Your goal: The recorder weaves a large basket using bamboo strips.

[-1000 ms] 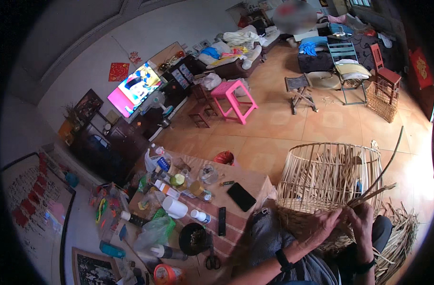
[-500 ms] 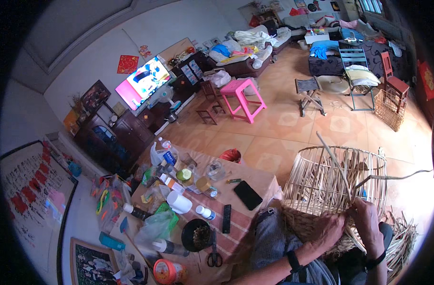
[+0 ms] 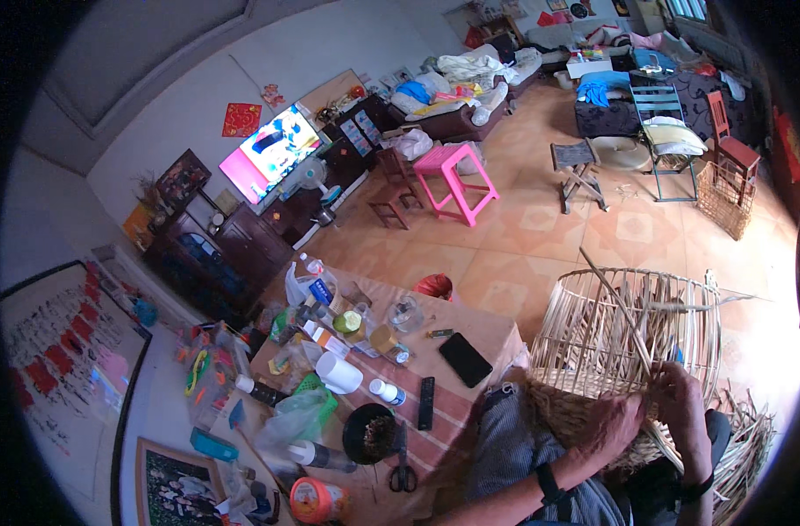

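Weaving a half-built wicker basket [image 3: 623, 342], both hands sit at its lower rim, approx 5 o'clock in the head view. Left hand [image 3: 612, 425] is curled narrow on the woven base w/ fingers pressed into the weave; right hand [image 3: 685, 408] is closed round a thin cane strand [image 3: 623, 311] that runs up toward 11 o'clock across the open uprights. Basket rests on the person's lap, tipped on its side, mouth facing away, loose cane strips [image 3: 750, 438] piled just beside it at 4 o'clock. Judging by looks: light, springy, stiff at the woven base but the bare uprights flex and could snap or kink if squeezed. Best hold is prob. the dense woven band near the base, not the free stakes; strands are smooth, so pinch near the weave. At 9 o'clock of the hands stands a cluttered table [image 3: 483, 337] w/ a black phone [image 3: 466, 359], a remote [image 3: 425, 402], scissors [image 3: 403, 465], a black bowl [image 3: 369, 434] and a white cup [image 3: 339, 373]. Farther off at 12 o'clock, a pink stool [image 3: 453, 180] on the tiled floor [image 3: 540, 237]; a TV [image 3: 269, 153] glows at 10 o'clock.
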Motion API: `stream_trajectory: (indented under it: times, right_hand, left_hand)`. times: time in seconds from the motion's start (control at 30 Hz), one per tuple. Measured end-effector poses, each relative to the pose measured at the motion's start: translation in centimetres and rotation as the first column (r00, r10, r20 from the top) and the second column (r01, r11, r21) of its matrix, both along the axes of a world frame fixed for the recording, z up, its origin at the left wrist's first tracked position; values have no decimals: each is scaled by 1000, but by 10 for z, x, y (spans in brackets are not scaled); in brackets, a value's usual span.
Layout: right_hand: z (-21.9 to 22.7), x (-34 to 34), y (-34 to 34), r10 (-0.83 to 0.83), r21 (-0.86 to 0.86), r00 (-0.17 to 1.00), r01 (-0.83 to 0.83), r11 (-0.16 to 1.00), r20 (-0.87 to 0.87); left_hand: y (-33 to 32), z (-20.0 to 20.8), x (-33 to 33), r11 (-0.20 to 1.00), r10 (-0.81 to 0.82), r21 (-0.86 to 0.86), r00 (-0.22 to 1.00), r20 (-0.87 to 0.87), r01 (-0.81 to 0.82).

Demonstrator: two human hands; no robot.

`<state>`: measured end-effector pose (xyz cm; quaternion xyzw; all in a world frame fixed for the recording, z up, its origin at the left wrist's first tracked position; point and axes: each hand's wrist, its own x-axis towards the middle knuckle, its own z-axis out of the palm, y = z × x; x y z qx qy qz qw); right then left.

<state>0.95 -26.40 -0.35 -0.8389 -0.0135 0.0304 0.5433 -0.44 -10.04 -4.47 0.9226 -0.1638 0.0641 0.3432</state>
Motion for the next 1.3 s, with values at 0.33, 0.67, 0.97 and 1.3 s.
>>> stream_trajectory:
  times: [0.33, 0.67, 0.97, 1.3]
  right_hand:
    - [-51, -6, 18, -258, 330, 939, 175, 928, 229]
    - [-6, -8, -6, 344, -578, 839, -44, 815, 422]
    - [2, 7, -4, 623, -841, 713, -87, 534, 322]
    - [-6, -20, 15, 608, -934, 764, -23, 358, 214]
  left_hand:
    - [-6, -10, 5, 999, 20, 47, 999, -37, -18]
    - [-2, -35, 12, 996, -20, -83, 994, 105, 29]
    - [5, -1, 7, 987, -87, -141, 993, -83, 75]
    - [13, -19, 11, 973, -197, -114, 980, 40, 201]
